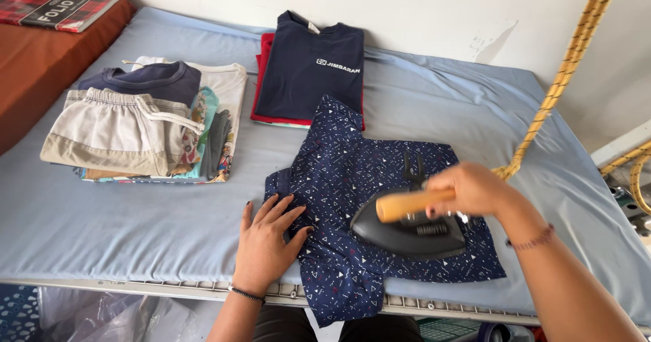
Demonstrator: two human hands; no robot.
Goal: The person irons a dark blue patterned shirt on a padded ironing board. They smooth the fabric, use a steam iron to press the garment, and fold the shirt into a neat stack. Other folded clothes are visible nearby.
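Note:
A dark blue patterned shirt (352, 172) lies spread on a light blue padded ironing table (434, 105). My right hand (475, 187) grips the wooden handle of a black iron (407, 237), which rests flat on the shirt's right half. My left hand (268, 237) lies flat with fingers spread on the shirt's left edge, pressing the cloth down near the table's front edge. Part of the shirt hangs over the front rail.
A folded navy T-shirt on red cloth (308, 67) lies at the back. A stack of folded clothes topped by beige shorts (135, 125) sits at the left. A braided yellow cord (563, 71) runs up to the right. A plaid-covered book (57, 2) rests at top left.

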